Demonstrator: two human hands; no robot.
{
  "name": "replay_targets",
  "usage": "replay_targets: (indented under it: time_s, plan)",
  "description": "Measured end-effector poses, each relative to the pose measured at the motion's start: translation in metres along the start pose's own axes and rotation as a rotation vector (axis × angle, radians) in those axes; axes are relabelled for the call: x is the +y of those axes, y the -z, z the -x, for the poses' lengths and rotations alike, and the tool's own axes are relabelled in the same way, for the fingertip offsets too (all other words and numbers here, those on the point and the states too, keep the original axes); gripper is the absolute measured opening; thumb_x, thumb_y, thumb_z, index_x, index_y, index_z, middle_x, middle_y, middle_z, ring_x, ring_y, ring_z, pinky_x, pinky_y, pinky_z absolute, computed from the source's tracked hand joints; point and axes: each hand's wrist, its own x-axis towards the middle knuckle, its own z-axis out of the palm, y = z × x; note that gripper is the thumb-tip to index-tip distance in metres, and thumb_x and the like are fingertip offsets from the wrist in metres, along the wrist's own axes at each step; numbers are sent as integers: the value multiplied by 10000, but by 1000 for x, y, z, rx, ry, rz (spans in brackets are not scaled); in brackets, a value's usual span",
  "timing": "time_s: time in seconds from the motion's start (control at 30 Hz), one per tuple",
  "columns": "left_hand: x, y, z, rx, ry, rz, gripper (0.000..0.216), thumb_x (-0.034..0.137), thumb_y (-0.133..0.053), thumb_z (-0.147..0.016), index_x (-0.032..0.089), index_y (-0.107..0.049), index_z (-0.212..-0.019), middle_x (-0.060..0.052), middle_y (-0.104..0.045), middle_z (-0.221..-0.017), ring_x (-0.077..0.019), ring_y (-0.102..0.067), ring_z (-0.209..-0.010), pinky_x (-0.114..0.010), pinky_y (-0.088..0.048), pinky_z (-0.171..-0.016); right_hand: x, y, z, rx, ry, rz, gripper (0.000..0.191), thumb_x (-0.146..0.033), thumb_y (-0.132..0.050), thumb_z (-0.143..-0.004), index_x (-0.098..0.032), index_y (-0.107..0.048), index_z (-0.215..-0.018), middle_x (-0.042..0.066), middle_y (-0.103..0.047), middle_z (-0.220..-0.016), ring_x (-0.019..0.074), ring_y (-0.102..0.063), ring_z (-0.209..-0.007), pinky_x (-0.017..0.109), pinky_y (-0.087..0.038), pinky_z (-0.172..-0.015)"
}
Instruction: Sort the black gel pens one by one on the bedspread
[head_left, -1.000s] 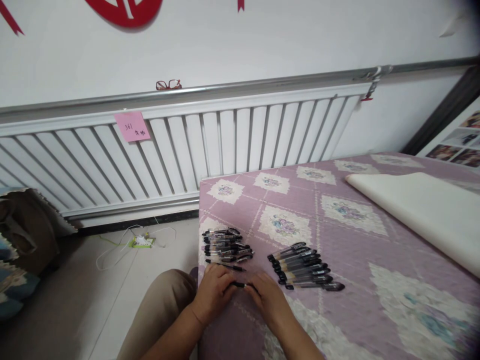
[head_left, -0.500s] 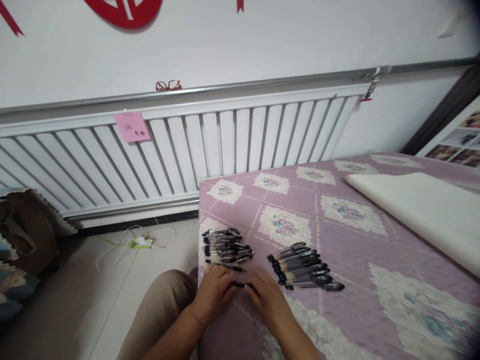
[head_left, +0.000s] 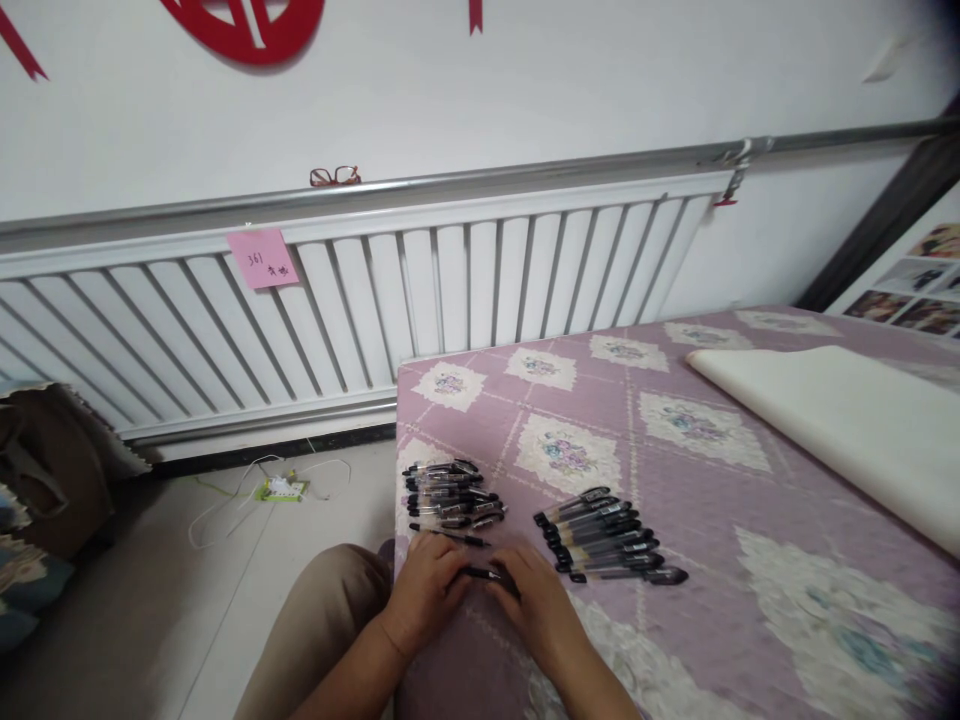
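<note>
The left hand [head_left: 431, 580] is curled up, with its thumb and fingers pinched on one end of a black pen [head_left: 480, 573]. The right hand [head_left: 536, 598] is curled too, and its fingers hold the other end. The fingers hide both ends, so I can't tell how they look. The pen is between the two hands, low over a purple cloth [head_left: 720, 490] with flowers on it.

Just past the pen lies a loose pen [head_left: 471, 541], close to the left hand's fingers. Beyond the pen, a bit to the left, is a bunch of pens [head_left: 450, 495] lying side by side. To the right of the pen is a row of pens [head_left: 607, 540] with dark caps, lying at a slant.

Far to the right of the pen is a white sheet [head_left: 832, 410]. A knee [head_left: 330, 600] is to its left. Well beyond the pen are a white radiator [head_left: 510, 270], a pink note [head_left: 262, 259] and red glasses [head_left: 335, 177].
</note>
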Motion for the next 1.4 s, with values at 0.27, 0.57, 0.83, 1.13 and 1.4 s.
replay_targets:
  time_s: [0.27, 0.57, 0.83, 1.13, 1.4]
  plan:
    - [0, 0, 0, -9, 8, -6, 139, 188, -620, -809, 244, -647, -933, -36, -628, -922, -219, -536, -900, -358, -397, -799, 3, -4, 0, 15, 2, 16, 92, -166, -617, -782, -234, -612, -844, 37, -634, -875, 226, -574, -838, 350, -452, -717]
    - [0, -1, -1, -3, 15, -28, 193, 197, -605, -827, 242, -626, -1014, -38, -633, -954, -219, -540, -907, -363, -392, -806, 10, -3, 0, 36, 16, -14, 91, -147, -559, -817, -230, -593, -834, 34, -613, -856, 217, -569, -845, 346, -452, -728]
    - [1, 0, -3, -46, 53, -105, 144, 177, -573, -848, 251, -640, -952, -26, -625, -911, -225, -533, -892, -371, -376, -790, 17, 0, 0, 37, 6, -25, 68, -163, -575, -819, -224, -604, -829, 39, -616, -856, 219, -571, -856, 343, -453, -736]
    - [-2, -3, 0, -2, 56, -42, 118, 132, -577, -805, 217, -601, -882, -26, -597, -909, -205, -519, -889, -350, -394, -804, 15, 1, 1, 6, 38, 44, 146, -272, -550, -875, -220, -624, -761, 30, -631, -803, 204, -577, -814, 337, -449, -728]
    - [2, 0, -1, 0, 112, -23, 114, 124, -567, -796, 206, -585, -873, -37, -583, -917, -211, -511, -892, -343, -402, -788, 19, 2, -10, 184, 19, 40, 278, -276, -432, -919, -226, -623, -1115, 74, -665, -1073, 222, -575, -1012, 384, -448, -896]
